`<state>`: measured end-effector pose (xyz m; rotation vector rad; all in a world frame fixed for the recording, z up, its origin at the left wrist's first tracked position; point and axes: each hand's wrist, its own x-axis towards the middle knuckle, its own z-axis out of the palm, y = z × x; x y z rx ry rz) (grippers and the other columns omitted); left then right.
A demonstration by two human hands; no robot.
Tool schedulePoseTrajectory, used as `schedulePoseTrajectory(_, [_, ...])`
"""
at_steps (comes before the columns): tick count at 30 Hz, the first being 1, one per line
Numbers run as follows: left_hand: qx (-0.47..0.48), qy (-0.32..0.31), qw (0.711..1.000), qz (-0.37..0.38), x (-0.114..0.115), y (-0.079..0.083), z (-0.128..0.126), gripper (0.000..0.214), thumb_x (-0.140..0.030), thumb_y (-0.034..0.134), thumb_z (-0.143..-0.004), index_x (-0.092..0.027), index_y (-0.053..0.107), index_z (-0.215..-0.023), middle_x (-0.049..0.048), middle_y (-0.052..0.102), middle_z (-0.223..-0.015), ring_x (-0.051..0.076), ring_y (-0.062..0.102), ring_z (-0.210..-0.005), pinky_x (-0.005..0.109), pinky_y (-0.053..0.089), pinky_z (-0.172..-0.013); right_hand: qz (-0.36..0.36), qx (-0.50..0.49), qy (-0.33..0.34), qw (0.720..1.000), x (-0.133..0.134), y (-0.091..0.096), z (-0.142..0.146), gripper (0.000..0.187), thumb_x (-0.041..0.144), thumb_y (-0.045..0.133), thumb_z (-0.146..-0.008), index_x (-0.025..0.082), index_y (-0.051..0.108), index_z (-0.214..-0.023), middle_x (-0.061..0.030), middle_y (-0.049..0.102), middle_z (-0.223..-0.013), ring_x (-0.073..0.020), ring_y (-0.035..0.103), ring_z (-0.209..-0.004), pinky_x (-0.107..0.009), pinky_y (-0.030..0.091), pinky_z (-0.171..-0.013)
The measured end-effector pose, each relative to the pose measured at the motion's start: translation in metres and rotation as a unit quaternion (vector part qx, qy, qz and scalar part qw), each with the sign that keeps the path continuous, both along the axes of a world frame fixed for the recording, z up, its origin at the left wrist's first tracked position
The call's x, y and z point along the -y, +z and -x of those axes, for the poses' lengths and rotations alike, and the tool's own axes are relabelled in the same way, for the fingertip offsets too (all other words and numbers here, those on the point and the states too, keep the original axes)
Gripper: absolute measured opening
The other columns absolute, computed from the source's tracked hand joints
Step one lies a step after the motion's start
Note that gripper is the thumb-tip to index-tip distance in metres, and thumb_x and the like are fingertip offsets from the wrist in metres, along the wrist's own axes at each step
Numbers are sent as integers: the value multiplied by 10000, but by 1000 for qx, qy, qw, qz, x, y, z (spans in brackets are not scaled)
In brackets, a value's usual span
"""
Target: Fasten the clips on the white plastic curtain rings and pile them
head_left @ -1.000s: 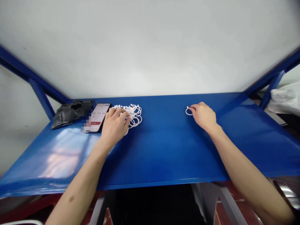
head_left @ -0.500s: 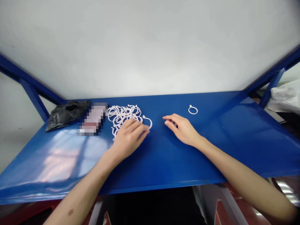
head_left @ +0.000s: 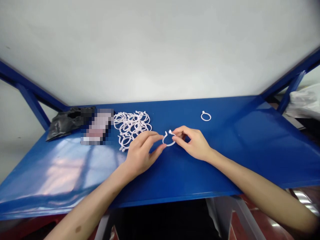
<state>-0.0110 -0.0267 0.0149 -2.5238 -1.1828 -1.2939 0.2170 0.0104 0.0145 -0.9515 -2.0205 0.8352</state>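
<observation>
Between my hands is a white plastic ring (head_left: 169, 144) with a gap at its top, where its two ends stand apart. My left hand (head_left: 142, 150) pinches its left side between thumb and fingers. On the right side, my right hand (head_left: 193, 141) grips it near the end with the small knob. A pile of similar white open rings (head_left: 132, 125) lies just beyond and left of my left hand. Farther right on the table, one white ring (head_left: 206, 116) lies alone and looks closed, with a small knob at its top.
The blue table (head_left: 237, 133) reaches back to a pale wall (head_left: 160, 50). A black plastic bag (head_left: 67, 123) and a blurred-out flat object (head_left: 97, 126) lie left of the pile. Blue frame bars (head_left: 32, 103) slope at both sides. White plastic (head_left: 305, 101) sits beyond the right edge.
My left hand has carried the open ring right, away from the pile. My right hand, empty before, has closed on the ring's other side.
</observation>
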Motion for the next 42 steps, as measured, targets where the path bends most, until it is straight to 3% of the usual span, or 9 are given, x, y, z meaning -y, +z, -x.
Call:
schedulePoseTrajectory(3, [2, 13, 997, 78, -5, -4, 2, 99, -270, 613, -975, -186, 628, -1025, 26, 701, -867, 138, 672, -771, 262, 549, -700, -57, 28, 17, 998, 2, 0, -1, 135, 329, 612, -978, 208, 657, -1017, -4, 722, -860, -116, 644, -681, -247, 509, -646])
schedulePoseTrajectory(7, [-4, -40, 992, 121, -11, -11, 2, 130, -278, 559, -1007, -191, 645, -962, 16, 712, -838, 123, 673, -721, 244, 539, -666, -106, 69, 40, 991, 3, -1, -3, 161, 334, 592, -994, 192, 654, -953, -25, 723, -878, -125, 653, -695, -253, 504, -645])
schedulePoseTrajectory(17, [-12, -84, 993, 87, -9, -18, -1, 155, -120, 522, -988, -185, 630, -899, 12, 707, -804, 127, 619, -713, 250, 501, -661, -104, 78, 111, 985, 7, -1, -1, 161, 260, 561, -1015, 186, 696, -970, -29, 703, -866, -130, 659, -754, -237, 500, -693])
schedulePoseTrajectory(25, [-15, -93, 993, 72, -7, -20, -2, 213, -73, 486, -972, -188, 623, -857, 17, 691, -770, 128, 587, -685, 262, 478, -641, -120, 102, 121, 980, 10, -2, 0, 225, 291, 498, -1043, 199, 693, -981, -30, 684, -850, -137, 646, -749, -254, 509, -695])
schedulePoseTrajectory(38, [-71, -83, 992, 58, -6, -27, -4, 223, -82, 455, -970, -186, 584, -821, 15, 634, -721, 143, 531, -650, 273, 448, -616, -206, 159, 126, 957, 13, -8, 4, 271, 231, 448, -1052, 169, 684, -934, -42, 653, -794, -150, 608, -727, -266, 503, -689])
schedulePoseTrajectory(42, [-91, -58, 993, 58, -11, -22, -3, 191, -179, 486, -1007, -188, 602, -856, 23, 655, -758, 155, 555, -689, 288, 461, -658, -214, 175, 94, 957, 7, -11, 5, 276, 266, 445, -1057, 189, 696, -974, -50, 695, -859, -157, 651, -791, -278, 534, -728])
